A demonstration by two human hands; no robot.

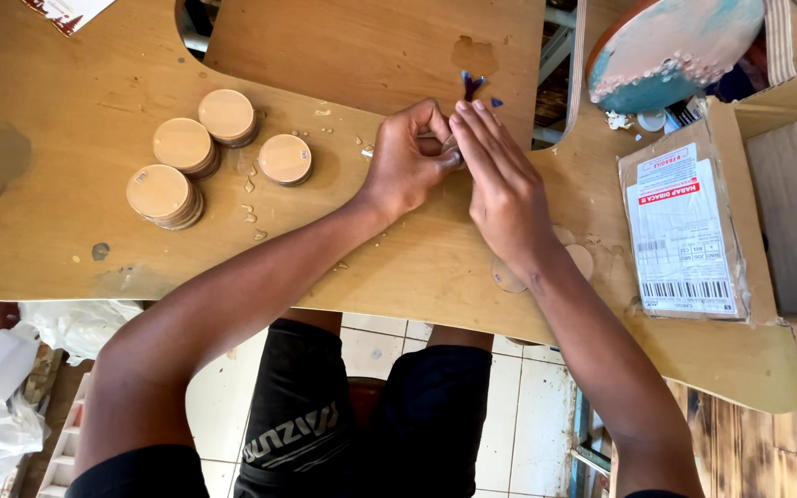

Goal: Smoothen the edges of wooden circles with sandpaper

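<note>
My left hand [408,161] and my right hand [502,189] meet over the plywood board [66,240]. Between their fingertips they pinch a small round wooden disc [451,146], mostly hidden by the fingers. Both hands rest low on the board. Under my right wrist lie two thin wooden discs [509,274], one partly covered by the arm. Just beyond the fingertips sit small dark blue and purple chips [470,85].
Several stacks of round wooden discs [184,146] stand at the left of the board. Dried glue drips [253,214] dot the surface near them. An open cardboard box [689,231] with a shipping label lies right. A teal and cream round piece [671,46] rests at the back right.
</note>
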